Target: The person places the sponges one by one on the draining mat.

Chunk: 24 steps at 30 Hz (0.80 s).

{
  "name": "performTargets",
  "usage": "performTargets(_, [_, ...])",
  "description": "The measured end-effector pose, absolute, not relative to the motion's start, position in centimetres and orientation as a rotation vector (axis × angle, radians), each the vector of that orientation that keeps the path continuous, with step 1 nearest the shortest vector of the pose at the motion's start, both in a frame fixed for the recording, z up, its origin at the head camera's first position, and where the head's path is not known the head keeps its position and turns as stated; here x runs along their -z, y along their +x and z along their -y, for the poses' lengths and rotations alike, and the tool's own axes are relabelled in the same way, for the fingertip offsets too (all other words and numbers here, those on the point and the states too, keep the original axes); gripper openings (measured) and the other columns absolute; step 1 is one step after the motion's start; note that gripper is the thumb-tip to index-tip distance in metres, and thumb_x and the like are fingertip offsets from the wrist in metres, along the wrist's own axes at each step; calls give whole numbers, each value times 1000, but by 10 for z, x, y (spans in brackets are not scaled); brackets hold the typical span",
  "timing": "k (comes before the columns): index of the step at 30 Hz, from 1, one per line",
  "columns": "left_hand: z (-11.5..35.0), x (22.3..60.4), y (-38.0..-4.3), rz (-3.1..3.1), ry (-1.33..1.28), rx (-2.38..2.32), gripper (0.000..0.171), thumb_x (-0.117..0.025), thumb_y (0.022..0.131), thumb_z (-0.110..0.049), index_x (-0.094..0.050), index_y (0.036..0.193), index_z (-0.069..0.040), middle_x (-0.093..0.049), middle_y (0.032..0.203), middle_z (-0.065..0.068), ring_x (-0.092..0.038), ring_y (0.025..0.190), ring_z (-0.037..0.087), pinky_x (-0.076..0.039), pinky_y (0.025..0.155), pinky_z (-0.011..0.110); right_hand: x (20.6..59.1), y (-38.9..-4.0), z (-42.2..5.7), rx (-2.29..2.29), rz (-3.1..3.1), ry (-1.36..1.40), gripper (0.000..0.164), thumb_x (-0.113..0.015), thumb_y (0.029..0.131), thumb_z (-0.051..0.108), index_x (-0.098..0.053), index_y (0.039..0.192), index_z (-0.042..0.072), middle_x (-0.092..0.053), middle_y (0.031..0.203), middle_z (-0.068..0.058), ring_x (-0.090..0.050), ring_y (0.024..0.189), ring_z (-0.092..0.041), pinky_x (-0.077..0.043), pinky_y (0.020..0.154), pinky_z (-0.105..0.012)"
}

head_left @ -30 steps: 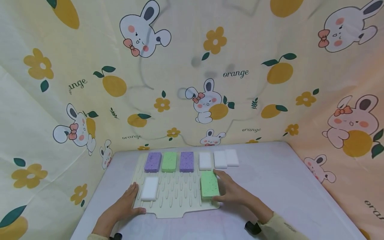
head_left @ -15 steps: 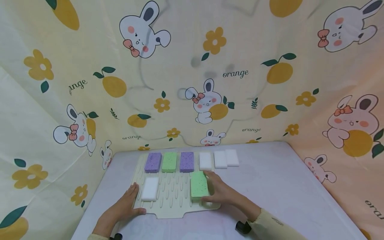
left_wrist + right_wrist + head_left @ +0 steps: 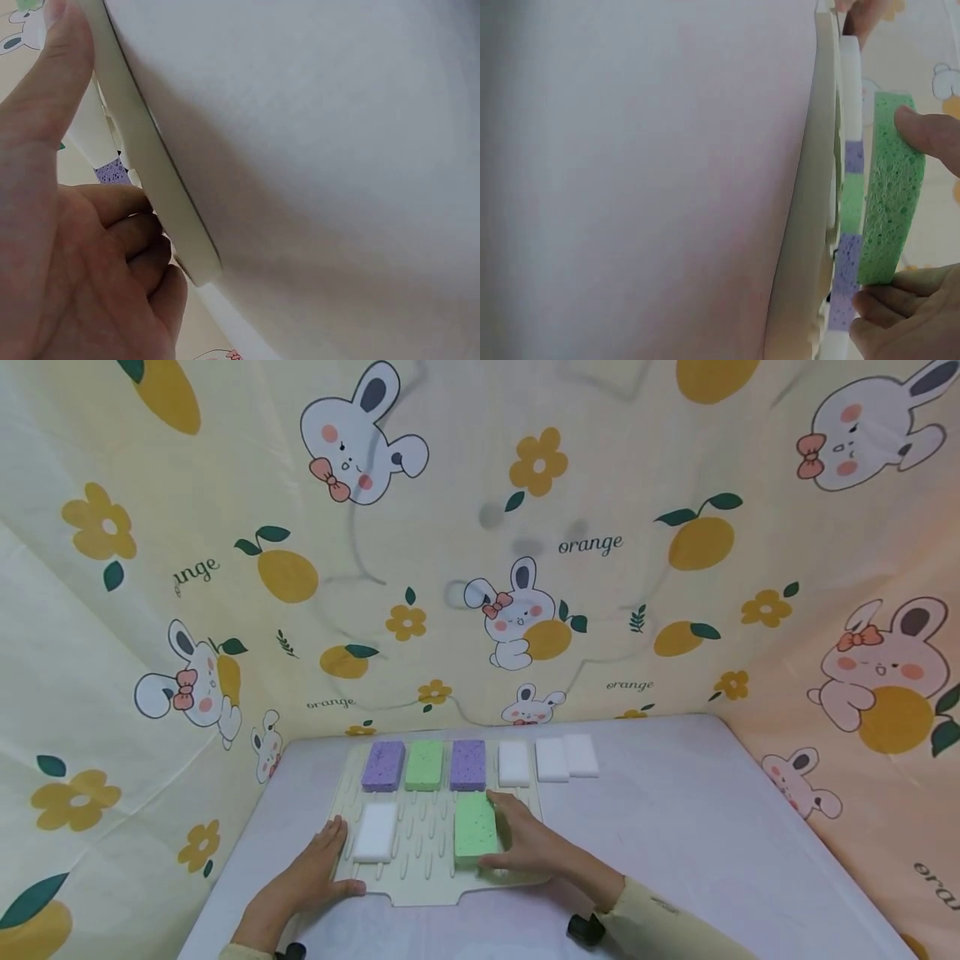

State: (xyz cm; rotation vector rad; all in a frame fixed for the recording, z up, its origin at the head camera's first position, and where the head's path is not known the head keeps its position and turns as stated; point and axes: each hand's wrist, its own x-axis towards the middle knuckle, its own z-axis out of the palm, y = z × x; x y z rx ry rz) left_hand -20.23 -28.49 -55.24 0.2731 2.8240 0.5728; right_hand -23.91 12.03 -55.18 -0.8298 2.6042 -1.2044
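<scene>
My right hand grips a green sponge between thumb and fingers, over the right front part of a cream ridged draining board. In the right wrist view, this sponge stands apart from the board surface, its pores showing. My left hand rests against the board's left front corner, fingers along the left side and thumb at the front edge. Beside it on the board lies a white sponge block. Along the back sit a purple sponge, another green sponge, a second purple sponge and a white block.
Two more white blocks, a nearer block and a farther block, lie to the right of the board's back row, partly overlapping. A white cloth covers the table. Patterned fabric forms walls at the back and sides.
My right hand has carried the green sponge leftward over the board, from its right edge toward the middle. My left hand and the other sponges have stayed in place.
</scene>
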Motion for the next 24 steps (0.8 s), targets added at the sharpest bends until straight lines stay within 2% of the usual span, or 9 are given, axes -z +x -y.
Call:
performTargets(7, [286,551,-204,-2858,370,-509,122,-89,81,-54,-31,156,22,-25,166,42,-22,157,57,-17,130,67,552,-239,-106,1180,-2597,-819,118,-91,85,47,-24,168,-2,-32,171,-22,-31,158,-41,-31,127,-63])
performTargets(17, [287,555,-204,-2842,330,-505,125,-89,80,-58,-30,158,20,-24,168,40,-22,158,55,-18,131,65,554,-239,-81,1197,-2580,-771,117,-91,85,50,-26,167,-2,-34,170,-20,-33,157,-39,-32,127,-61])
performTargets(24, [288,558,-204,-2864,340,-504,125,-88,80,-58,-30,158,20,-24,168,39,-22,159,53,-19,131,63,554,-240,-64,1246,-2527,-693,117,-89,86,51,-23,170,2,-34,171,-16,-33,158,-36,-31,129,-58])
